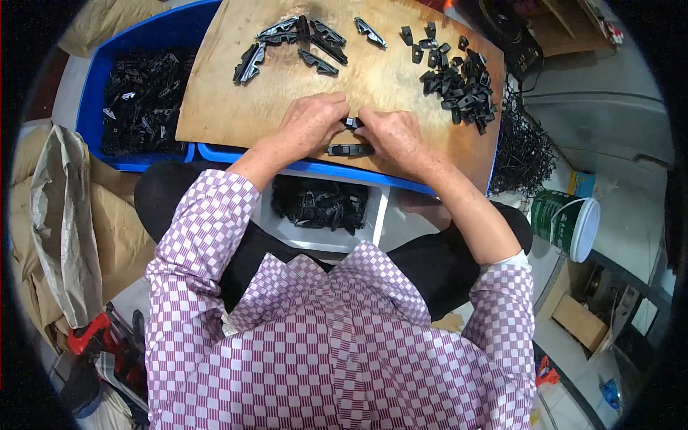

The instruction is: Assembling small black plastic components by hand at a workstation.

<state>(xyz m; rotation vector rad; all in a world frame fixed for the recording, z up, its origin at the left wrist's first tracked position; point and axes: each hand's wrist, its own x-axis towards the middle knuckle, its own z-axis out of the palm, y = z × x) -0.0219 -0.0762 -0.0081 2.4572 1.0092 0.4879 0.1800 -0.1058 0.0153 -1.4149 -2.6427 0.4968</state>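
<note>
Left hand (314, 120) and right hand (393, 133): grip of both clamped on a small black part (351, 123), upper centre of frame, over table (229, 118). Black clip (350, 150) just below. Black pieces (459, 84) heaped upper right; blue bin (93, 107) upper left.

Small black part pinched between two hands

The black part (350, 123) shows only its middle, dark with a pale, shiny patch on top. Its ends are hidden by the fingertips of the left hand (314, 120) and the right hand (394, 133), so its full shape cannot be told. It sits crosswise between them, over the near side of the wooden worktop (229, 115).
</note>
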